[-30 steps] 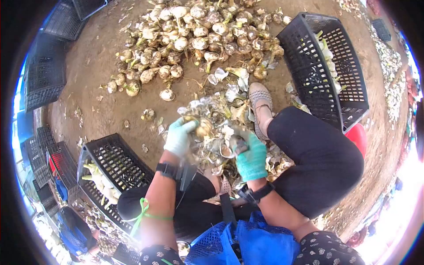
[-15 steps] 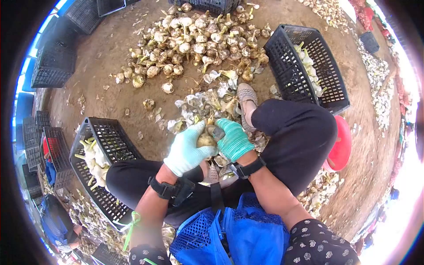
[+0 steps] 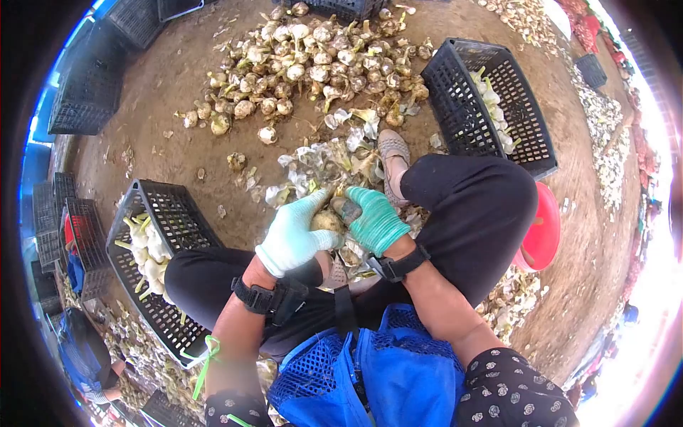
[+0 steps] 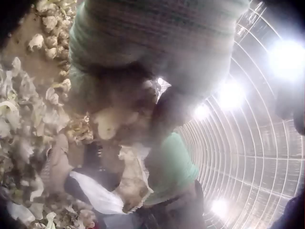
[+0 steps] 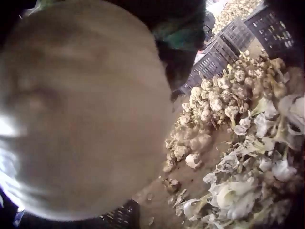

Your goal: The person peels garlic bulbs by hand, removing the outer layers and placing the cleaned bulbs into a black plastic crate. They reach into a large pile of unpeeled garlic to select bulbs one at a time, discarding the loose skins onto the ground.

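My left hand (image 3: pixel 295 231), in a pale mint glove, grips a garlic bulb (image 3: pixel 326 221) in front of my lap. The green-gloved right hand (image 3: pixel 377 220) pinches the bulb's other side; a dark grey patch shows at its thumb end. In the left wrist view a torn strip of brown-and-white skin (image 4: pixel 133 183) hangs below the bulb, near the right glove (image 4: pixel 174 167). Much of the bulb is hidden by fingers. The blurred right glove (image 5: pixel 86 109) fills the left half of the right wrist view. Loose peelings (image 3: pixel 320 167) lie on the ground beyond the hands.
A heap of unpeeled garlic (image 3: pixel 313 64) lies ahead. Black crates with white garlic stand at the right (image 3: pixel 526 107) and left (image 3: pixel 167 220). A red bucket (image 3: pixel 544 228) is beside my right knee. Another person (image 3: pixel 85 356) works at lower left.
One second ago the hands were apart, the left holding a bulb. They came together around the bulb and have stayed there since, with only slight finger movement. The head view has shifted.
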Motion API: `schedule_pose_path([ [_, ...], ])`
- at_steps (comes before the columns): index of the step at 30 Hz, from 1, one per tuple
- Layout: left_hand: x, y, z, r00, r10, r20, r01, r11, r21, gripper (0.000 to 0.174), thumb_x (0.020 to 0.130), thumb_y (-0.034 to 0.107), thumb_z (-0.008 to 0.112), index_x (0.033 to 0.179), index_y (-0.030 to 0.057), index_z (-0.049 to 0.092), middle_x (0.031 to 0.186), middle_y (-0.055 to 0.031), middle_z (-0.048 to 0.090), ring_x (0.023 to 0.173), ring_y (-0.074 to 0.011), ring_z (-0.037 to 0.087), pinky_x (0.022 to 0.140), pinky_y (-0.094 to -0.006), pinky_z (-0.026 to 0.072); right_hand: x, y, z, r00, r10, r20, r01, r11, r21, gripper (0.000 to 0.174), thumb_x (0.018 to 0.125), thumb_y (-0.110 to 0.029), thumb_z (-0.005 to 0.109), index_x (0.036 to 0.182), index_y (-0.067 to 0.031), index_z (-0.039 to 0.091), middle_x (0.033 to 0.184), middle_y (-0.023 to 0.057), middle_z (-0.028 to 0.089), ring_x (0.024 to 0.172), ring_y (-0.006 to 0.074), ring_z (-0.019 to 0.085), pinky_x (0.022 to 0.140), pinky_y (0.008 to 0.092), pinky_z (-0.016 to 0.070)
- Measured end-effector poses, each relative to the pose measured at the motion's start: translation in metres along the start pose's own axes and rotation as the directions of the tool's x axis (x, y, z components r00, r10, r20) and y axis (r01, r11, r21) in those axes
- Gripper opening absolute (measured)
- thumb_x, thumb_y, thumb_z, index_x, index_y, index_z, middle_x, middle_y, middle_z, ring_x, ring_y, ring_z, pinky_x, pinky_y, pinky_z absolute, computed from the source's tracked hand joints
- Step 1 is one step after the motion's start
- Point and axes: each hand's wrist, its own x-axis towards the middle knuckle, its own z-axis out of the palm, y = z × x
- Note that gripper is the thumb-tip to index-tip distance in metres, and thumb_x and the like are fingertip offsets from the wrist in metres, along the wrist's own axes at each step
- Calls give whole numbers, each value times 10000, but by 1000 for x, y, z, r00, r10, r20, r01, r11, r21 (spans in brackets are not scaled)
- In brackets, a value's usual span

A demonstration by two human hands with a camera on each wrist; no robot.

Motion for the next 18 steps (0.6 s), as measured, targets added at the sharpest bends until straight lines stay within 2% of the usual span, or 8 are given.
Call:
schedule_pose_path([
  [2,-1,-5,-5,995,-77,62,88,977,-194,691,544,75,655,1159,-72,377,1003,-84,511,879,-129,482,804,-236,376,-1,-2,-1,999,-41,-10,41,999,-19,259,711,-74,559,933,55,533,768,137,596,658,187,558,585,268,427],
  [5,-3,-3,-8,987,-114,111,157,817,-554,708,539,131,652,1161,-67,379,1040,-93,501,908,-146,490,808,-245,381,-3,-7,-7,976,193,98,-215,916,338,299,669,-36,542,951,60,529,784,196,567,681,232,552,607,298,429],
  [7,-3,-8,-11,989,-100,109,142,845,-515,708,554,171,631,1169,-60,369,1082,-118,483,930,-182,502,806,-266,395,-4,-11,-10,972,212,104,-233,932,276,302,679,-51,551,957,65,525,769,173,572,663,176,541,595,271,425],
  [10,-3,-17,-7,987,-31,157,155,431,-889,630,631,65,524,1207,-51,298,1022,-112,488,792,-182,526,690,-256,423,-8,-19,-12,937,332,112,-346,831,436,299,691,-50,550,964,68,521,760,122,577,646,134,524,586,257,423],
  [13,2,-24,2,995,-99,-35,17,479,-878,667,630,66,553,1225,-40,268,1036,-106,470,827,-174,516,700,-264,423,-10,-12,-2,918,395,34,-352,775,525,306,687,-23,540,974,77,509,742,93,569,629,101,509,593,232,422],
  [15,2,-27,10,965,107,-237,-230,777,-586,654,653,66,600,1212,-36,278,1026,-81,470,886,-145,484,724,-225,409,-7,-24,-10,921,389,-35,-367,893,262,305,687,-13,529,976,83,503,705,88,553,607,104,497,590,222,417],
  [17,-4,-17,15,960,63,-272,-185,875,-448,582,693,66,558,1204,-29,295,1019,-72,479,884,-146,485,740,-225,403,-11,-24,-5,940,336,-55,-313,916,250,303,682,9,508,977,78,508,725,75,542,624,110,483,601,222,411],
  [18,-3,-21,11,980,-31,-197,-111,736,-668,552,713,70,537,1202,-24,299,1010,-69,486,880,-146,487,743,-232,406,-13,-16,4,914,406,-15,-354,815,460,312,692,-8,525,991,77,498,774,77,546,667,117,493,623,229,414],
])
